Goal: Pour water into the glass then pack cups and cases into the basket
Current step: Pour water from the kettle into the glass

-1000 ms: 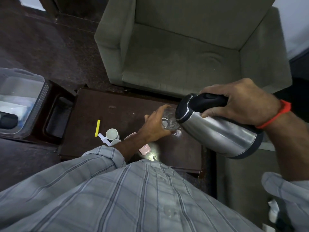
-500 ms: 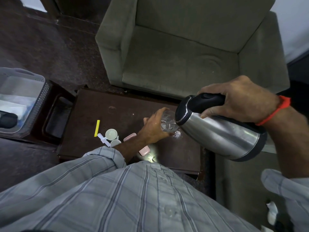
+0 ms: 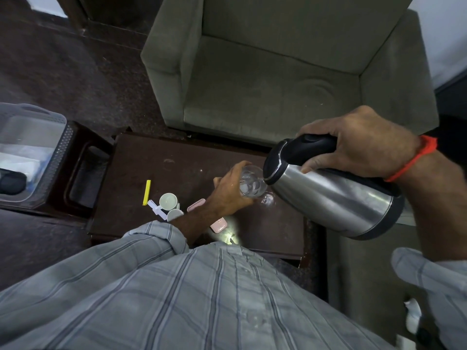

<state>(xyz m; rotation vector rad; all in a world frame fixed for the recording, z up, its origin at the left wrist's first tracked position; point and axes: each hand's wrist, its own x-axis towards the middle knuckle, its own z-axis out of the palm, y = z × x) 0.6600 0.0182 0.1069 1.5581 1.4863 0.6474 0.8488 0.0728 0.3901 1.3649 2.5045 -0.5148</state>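
Note:
My left hand (image 3: 228,192) grips a clear glass (image 3: 251,181) held just above the dark wooden table (image 3: 156,157). My right hand (image 3: 358,145) holds a steel kettle (image 3: 328,195) by its black handle, tilted with the spout at the glass rim. Water shows inside the glass. Two small white cups (image 3: 168,199) sit left of my forearm, with a pink case (image 3: 195,205) beside them and a second pink case (image 3: 218,226) near the table's front edge. A grey plastic basket (image 3: 54,157) stands at the far left.
A yellow stick (image 3: 146,192) and a white clip (image 3: 157,210) lie by the cups. A grey-green armchair (image 3: 278,72) stands behind the table. The basket rests on a dark stool (image 3: 83,173). My checked shirt fills the lower view.
The kettle and glass stay together; the glass has risen slightly and the kettle has tipped a little further towards it. The cups and cases have not moved.

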